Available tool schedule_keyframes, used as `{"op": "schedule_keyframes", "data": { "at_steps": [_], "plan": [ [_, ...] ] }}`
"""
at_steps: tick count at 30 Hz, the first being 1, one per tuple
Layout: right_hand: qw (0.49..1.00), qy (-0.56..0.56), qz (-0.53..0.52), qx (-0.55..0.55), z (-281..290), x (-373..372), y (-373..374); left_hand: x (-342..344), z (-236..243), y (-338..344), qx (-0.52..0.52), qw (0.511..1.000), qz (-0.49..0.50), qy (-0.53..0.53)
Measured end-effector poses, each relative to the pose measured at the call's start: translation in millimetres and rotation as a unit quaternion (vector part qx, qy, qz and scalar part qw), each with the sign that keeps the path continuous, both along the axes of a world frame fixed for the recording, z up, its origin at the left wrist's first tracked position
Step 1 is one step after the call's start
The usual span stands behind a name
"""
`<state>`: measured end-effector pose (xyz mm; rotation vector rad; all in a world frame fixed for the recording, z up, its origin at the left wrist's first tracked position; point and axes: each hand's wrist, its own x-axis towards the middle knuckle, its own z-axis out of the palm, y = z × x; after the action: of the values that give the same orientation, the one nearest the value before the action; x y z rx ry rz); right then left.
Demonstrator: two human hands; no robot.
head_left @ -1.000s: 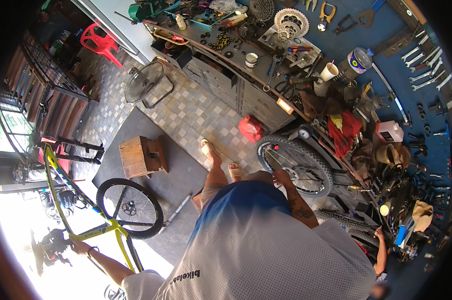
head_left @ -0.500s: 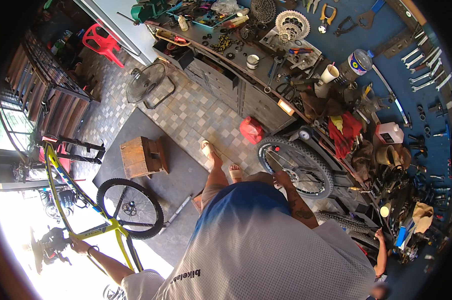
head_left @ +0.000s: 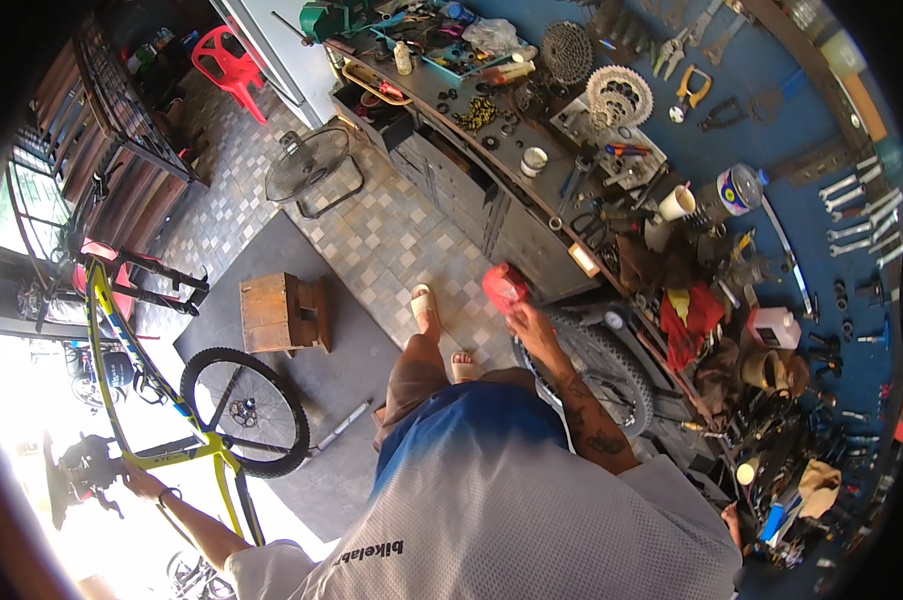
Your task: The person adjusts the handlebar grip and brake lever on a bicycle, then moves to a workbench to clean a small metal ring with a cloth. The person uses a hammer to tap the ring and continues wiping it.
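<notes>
My left hand (head_left: 143, 482) is closed at the seat end of a yellow-green bicycle frame (head_left: 176, 453), beside a dark part that glare blurs. The frame tilts at the left, its fork (head_left: 161, 288) carrying no wheel. Just behind it a black-tyred wheel (head_left: 299, 430) with a disc rotor stands on the dark mat. My right hand (head_left: 536, 332) reaches forward next to a red plastic jug (head_left: 504, 287), fingers partly spread and with nothing visible in them. Below that arm, another knobby-tyred bicycle wheel (head_left: 636, 385) leans against the workbench, partly covered.
A wooden stool (head_left: 276, 312) stands on the mat (head_left: 346, 350). Beyond are a floor fan (head_left: 308, 165) and a red chair (head_left: 223, 65). The cluttered workbench (head_left: 436, 95) runs along the right, under a blue tool wall (head_left: 761, 130). Part of another person's hand (head_left: 731, 522) shows at lower right.
My right hand has lifted from beside the leaning wheel and moved forward to the red jug. My left hand stays at the bicycle frame. The other person's arm is now mostly hidden.
</notes>
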<state>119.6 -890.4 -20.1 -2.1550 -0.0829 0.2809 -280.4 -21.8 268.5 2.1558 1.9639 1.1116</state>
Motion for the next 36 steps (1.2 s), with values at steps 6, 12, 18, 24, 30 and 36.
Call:
{"op": "schedule_keyframes", "data": {
  "at_steps": [6, 12, 18, 24, 30, 36],
  "plan": [
    [0.985, -0.135, 0.037, 0.098, 119.4, 206.0, 86.7, 12.6, -3.3, -22.3, 0.082, 0.995, 0.042, -0.034],
    [0.941, -0.314, 0.027, -0.124, 146.3, 456.4, 129.7, 61.4, -35.3, -60.8, 0.19, 0.972, 0.129, 0.049],
    [0.896, -0.332, 0.021, -0.293, 121.9, 614.0, 140.8, 201.8, -181.8, -178.6, 0.094, 0.935, 0.123, 0.319],
    [0.896, -0.283, 0.066, -0.335, 96.4, 660.6, 140.3, 347.1, -284.8, -277.1, -0.167, 0.963, -0.198, 0.071],
    [0.881, -0.33, 0.0, -0.338, 70.3, 675.0, 146.2, 494.5, -279.8, -236.8, -0.226, 0.902, -0.353, 0.103],
    [0.933, -0.274, -0.114, -0.204, 138.1, 635.6, 147.8, 589.4, -255.2, -157.9, -0.22, 0.902, -0.359, 0.093]
  ]
}}
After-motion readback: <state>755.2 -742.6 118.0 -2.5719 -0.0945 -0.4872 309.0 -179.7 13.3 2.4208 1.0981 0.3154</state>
